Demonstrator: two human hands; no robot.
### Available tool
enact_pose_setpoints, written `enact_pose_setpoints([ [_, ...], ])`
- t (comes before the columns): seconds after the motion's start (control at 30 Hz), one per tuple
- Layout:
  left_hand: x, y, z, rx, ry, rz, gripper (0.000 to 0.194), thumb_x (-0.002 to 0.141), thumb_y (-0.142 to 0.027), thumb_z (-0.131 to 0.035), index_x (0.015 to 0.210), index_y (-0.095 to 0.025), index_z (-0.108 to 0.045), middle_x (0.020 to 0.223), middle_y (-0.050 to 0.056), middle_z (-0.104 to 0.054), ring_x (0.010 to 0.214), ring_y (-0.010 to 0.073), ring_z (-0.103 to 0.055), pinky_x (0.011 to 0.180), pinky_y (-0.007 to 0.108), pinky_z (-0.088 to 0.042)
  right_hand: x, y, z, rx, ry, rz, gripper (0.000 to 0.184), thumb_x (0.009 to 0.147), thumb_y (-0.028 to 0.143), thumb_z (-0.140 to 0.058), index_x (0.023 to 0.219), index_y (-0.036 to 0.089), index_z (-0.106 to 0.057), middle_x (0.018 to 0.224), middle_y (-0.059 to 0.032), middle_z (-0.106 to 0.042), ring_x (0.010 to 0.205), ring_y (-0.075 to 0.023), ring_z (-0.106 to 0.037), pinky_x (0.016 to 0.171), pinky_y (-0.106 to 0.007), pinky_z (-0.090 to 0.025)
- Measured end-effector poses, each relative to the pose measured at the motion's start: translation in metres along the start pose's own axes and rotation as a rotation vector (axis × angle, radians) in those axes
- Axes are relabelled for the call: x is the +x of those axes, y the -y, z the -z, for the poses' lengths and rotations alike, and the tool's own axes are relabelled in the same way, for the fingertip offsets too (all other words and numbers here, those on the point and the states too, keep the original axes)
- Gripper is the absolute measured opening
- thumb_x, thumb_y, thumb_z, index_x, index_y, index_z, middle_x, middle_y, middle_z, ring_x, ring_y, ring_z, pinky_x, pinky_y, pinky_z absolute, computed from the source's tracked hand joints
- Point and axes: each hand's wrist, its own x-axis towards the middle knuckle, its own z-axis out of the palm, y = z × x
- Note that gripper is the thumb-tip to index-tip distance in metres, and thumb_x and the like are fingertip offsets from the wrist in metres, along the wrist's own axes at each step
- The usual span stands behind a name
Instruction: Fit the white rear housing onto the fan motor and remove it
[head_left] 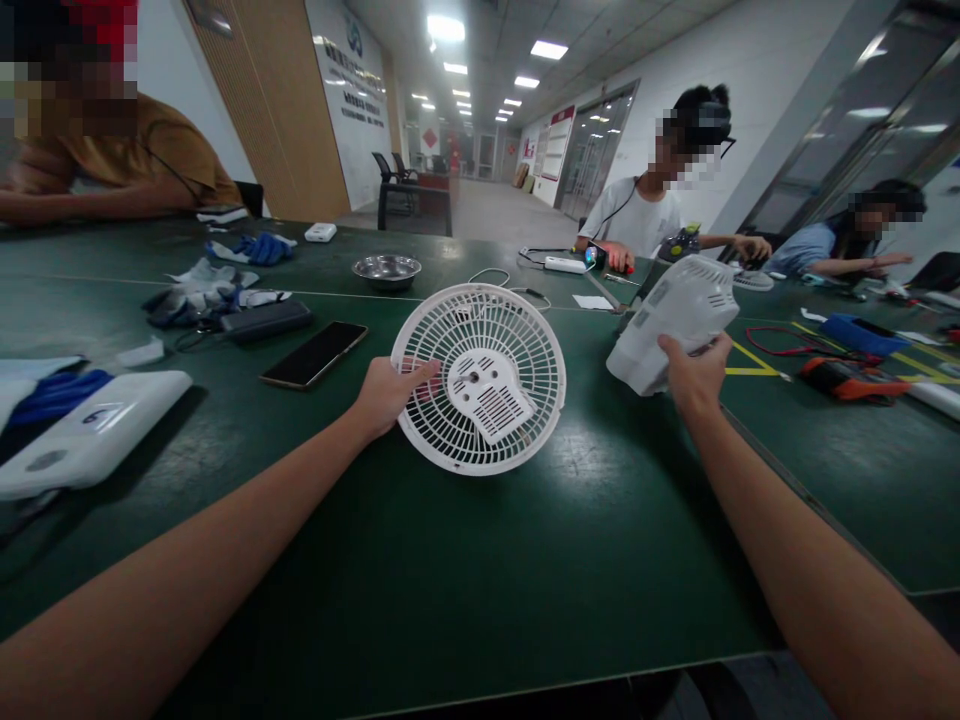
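Observation:
A round white plastic fan grille (pixel 491 425) is tilted up above the green table, with a slotted motor plate at its centre. My left hand (pixel 390 395) is closed on its left rim, the thumb lying over the bars. To the right, my right hand (pixel 697 370) grips a white plastic fan base (pixel 675 315), a bulky shell with rounded edges and vent slots, held tilted at table height. Parts of the fingers are hidden behind both pieces.
On the left lie a phone (pixel 315 354), a dark case (pixel 266 320), crumpled gloves (pixel 202 290) and a white device (pixel 94 430). A metal bowl (pixel 387 271) stands behind the grille. An orange multimeter (pixel 851 380) and blue case (pixel 862 333) lie right. Several people sit around the table.

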Motion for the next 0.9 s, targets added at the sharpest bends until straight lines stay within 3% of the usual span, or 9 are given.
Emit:
enact_pose_setpoints([
  [0.17, -0.001, -0.001, 0.001, 0.008, 0.015, -0.009, 0.026, 0.076, -0.031, -0.082, 0.090, -0.011, -0.075, 0.080, 0.010, -0.077, 0.067, 0.0226, -0.073, 0.064, 0.037, -0.061, -0.002, 0.010, 0.006, 0.126, -0.074, 0.162, 0.067, 0.073, 0.048, -0.074, 0.127, 0.017, -0.050, 0.124, -0.0166, -0.065, 0.107, -0.0278, -0.065, 0.093, -0.041, -0.050],
  [0.33, 0.000, 0.001, 0.002, 0.013, 0.032, -0.014, 0.023, 0.076, -0.032, -0.082, 0.087, -0.012, -0.076, 0.079, 0.010, -0.077, 0.068, 0.0215, -0.073, 0.066, 0.036, -0.061, -0.005, 0.016, 0.011, 0.264, -0.011, 0.213, 0.069, 0.077, 0.042, -0.072, 0.135, 0.015, -0.044, 0.134, -0.0209, -0.058, 0.113, -0.0288, -0.061, 0.094, -0.041, -0.050],
  [0.5, 0.000, 0.001, 0.002, 0.031, 0.028, -0.017, 0.024, 0.076, -0.034, -0.082, 0.087, -0.014, -0.076, 0.081, 0.009, -0.077, 0.071, 0.0230, -0.074, 0.068, 0.038, -0.062, -0.013, 0.031, 0.020, 0.089, -0.168, 0.389, 0.075, 0.077, 0.038, -0.072, 0.140, 0.017, -0.039, 0.141, -0.0205, -0.052, 0.129, -0.0312, -0.052, 0.108, -0.044, -0.040],
  [0.57, 0.001, 0.002, 0.002, 0.029, 0.034, -0.025, 0.024, 0.076, -0.035, -0.082, 0.088, -0.014, -0.076, 0.082, 0.009, -0.077, 0.071, 0.0230, -0.074, 0.068, 0.039, -0.062, -0.021, 0.041, 0.021, 0.062, -0.175, 0.450, 0.078, 0.077, 0.039, -0.072, 0.143, 0.017, -0.037, 0.144, -0.0200, -0.050, 0.134, -0.0315, -0.049, 0.107, -0.043, -0.041],
  [0.67, 0.002, 0.004, 0.003, 0.029, 0.032, -0.039, 0.025, 0.076, -0.035, -0.083, 0.087, -0.013, -0.076, 0.080, 0.010, -0.077, 0.069, 0.0220, -0.073, 0.066, 0.038, -0.062, -0.042, 0.056, 0.013, 0.100, -0.021, 0.459, 0.079, 0.075, 0.042, -0.073, 0.143, 0.018, -0.040, 0.140, -0.0174, -0.054, 0.123, -0.0316, -0.057, 0.092, -0.042, -0.049],
  [0.73, 0.003, 0.004, 0.003, 0.024, 0.033, -0.034, 0.028, 0.076, -0.036, -0.083, 0.088, -0.012, -0.076, 0.081, 0.010, -0.077, 0.069, 0.0221, -0.073, 0.065, 0.037, -0.061, -0.061, 0.063, 0.002, 0.086, 0.170, 0.438, 0.076, 0.072, 0.046, -0.076, 0.137, 0.018, -0.048, 0.129, -0.0145, -0.062, 0.108, -0.0300, -0.063, 0.086, -0.042, -0.051],
  [0.9, 0.003, 0.003, 0.002, 0.018, 0.026, -0.005, 0.026, 0.077, -0.032, -0.083, 0.090, -0.011, -0.075, 0.083, 0.011, -0.077, 0.071, 0.0221, -0.073, 0.066, 0.036, -0.061, -0.096, 0.064, -0.029, -0.054, 0.516, 0.347, 0.070, 0.076, 0.057, -0.072, 0.129, 0.014, -0.055, 0.113, -0.0135, -0.071, 0.096, -0.0283, -0.066, 0.089, -0.043, -0.051],
])
